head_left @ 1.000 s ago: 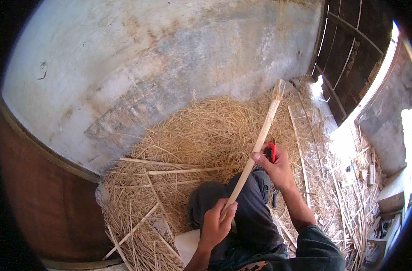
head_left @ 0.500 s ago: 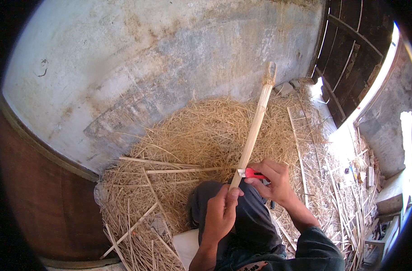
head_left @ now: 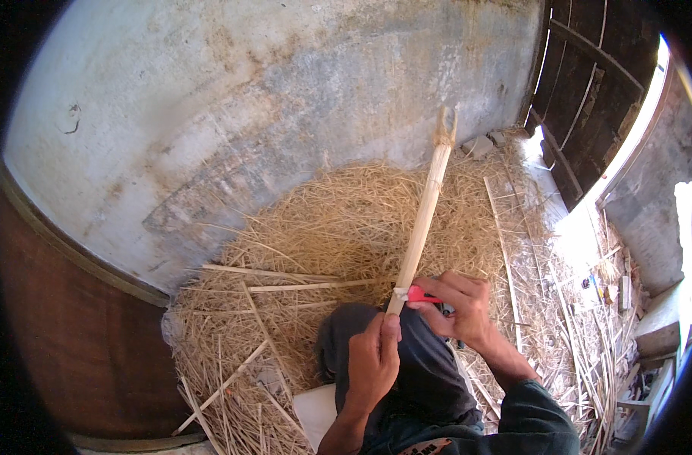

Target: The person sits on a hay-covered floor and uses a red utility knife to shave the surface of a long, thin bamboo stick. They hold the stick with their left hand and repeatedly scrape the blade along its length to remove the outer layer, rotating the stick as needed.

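Note:
A long, pale stick that looks like split bamboo or wood (head_left: 419,227) slants up and away from me, with a forked far end. My left hand (head_left: 372,355) is closed round its near end, the thumb lying on top. In my right hand (head_left: 458,307) is a red utility knife (head_left: 422,294), gripped between fingers and thumb. Its blade end meets the stick just beyond my left hand. A small pale piece at the blade may be a shaving; it is too small to tell. My knee in dark trousers (head_left: 353,326) is below the stick.
Straw-like shavings (head_left: 323,220) cover the floor, thickest against the stained wall (head_left: 285,114). Loose thin strips (head_left: 312,287) lie to the left, more at the right. A brown panel (head_left: 80,318) stands at left. A dark plank door (head_left: 588,91) is at upper right, stones (head_left: 478,145) near it.
The stick's far end has swung slightly left and its fork now shows opened toward me. The knife and right hand have shifted a little left and nearer.

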